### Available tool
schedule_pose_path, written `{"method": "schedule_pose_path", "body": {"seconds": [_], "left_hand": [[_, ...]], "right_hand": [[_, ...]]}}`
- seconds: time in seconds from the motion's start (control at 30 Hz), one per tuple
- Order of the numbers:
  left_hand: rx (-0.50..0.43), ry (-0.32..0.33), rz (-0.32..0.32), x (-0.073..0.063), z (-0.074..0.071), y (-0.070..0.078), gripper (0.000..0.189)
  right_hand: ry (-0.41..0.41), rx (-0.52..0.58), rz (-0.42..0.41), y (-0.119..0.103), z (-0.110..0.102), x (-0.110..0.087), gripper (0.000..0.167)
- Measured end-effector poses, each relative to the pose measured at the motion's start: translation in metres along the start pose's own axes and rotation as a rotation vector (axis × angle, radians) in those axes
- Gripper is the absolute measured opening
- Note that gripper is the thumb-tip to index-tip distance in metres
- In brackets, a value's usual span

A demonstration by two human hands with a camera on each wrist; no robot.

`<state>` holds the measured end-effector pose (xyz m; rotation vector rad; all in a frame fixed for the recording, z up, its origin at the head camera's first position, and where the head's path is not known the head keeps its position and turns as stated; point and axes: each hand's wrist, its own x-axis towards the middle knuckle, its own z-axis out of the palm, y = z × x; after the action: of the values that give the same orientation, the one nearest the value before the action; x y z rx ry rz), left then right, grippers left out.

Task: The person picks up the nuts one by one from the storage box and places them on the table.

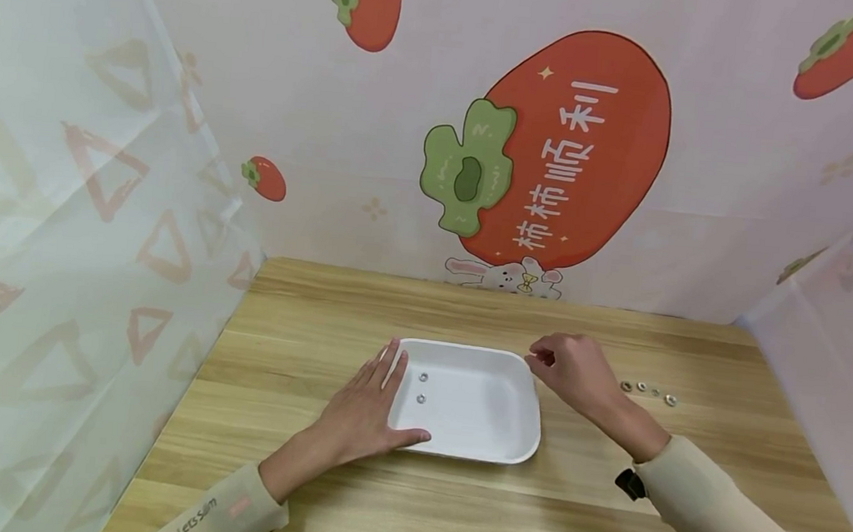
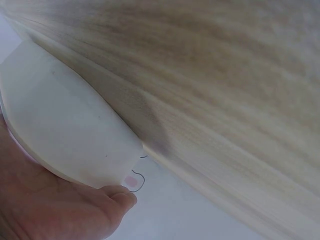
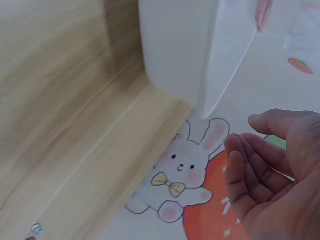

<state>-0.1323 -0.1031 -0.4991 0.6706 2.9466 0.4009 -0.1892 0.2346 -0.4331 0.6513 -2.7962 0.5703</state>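
A white rectangular tray lies on the wooden table, with two small metal nuts inside near its left end. My left hand rests spread over the tray's left side, fingers straight across the rim. The left wrist view has the thumb against the tray's edge. Just beyond the tray's far right corner is my right hand, raised by the rim. Its fingers are loosely curled with the thumb apart, and nothing shows between them. Several more nuts lie right of that hand.
The wooden table ends at a back wall sheet printed with persimmons and a rabbit. Another printed sheet hangs along the left side, and a pale one stands on the right.
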Motion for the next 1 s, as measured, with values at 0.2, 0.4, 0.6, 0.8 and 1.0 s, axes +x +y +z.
{"method": "schedule_pose_path", "body": {"seconds": [0.2, 0.4, 0.6, 0.8, 1.0], "left_hand": [[0.013, -0.006, 0.0, 0.0, -0.001, 0.0, 0.126], [0.013, -0.01, -0.011, 0.0, -0.001, 0.0, 0.126], [-0.007, -0.013, -0.012, 0.0, 0.0, 0.001, 0.127], [0.003, -0.016, -0.016, 0.001, 0.001, 0.0, 0.128], [0.012, -0.005, -0.012, 0.0, 0.0, 0.0, 0.128]], "right_hand": [[-0.048, 0.033, -0.054, -0.021, 0.0, 0.015, 0.008], [-0.146, 0.078, -0.095, -0.046, 0.007, 0.029, 0.013], [-0.227, 0.086, -0.137, -0.062, 0.021, 0.041, 0.015], [-0.274, 0.029, -0.2, -0.07, 0.034, 0.049, 0.01], [-0.355, 0.014, -0.242, -0.076, 0.049, 0.055, 0.007]]}}
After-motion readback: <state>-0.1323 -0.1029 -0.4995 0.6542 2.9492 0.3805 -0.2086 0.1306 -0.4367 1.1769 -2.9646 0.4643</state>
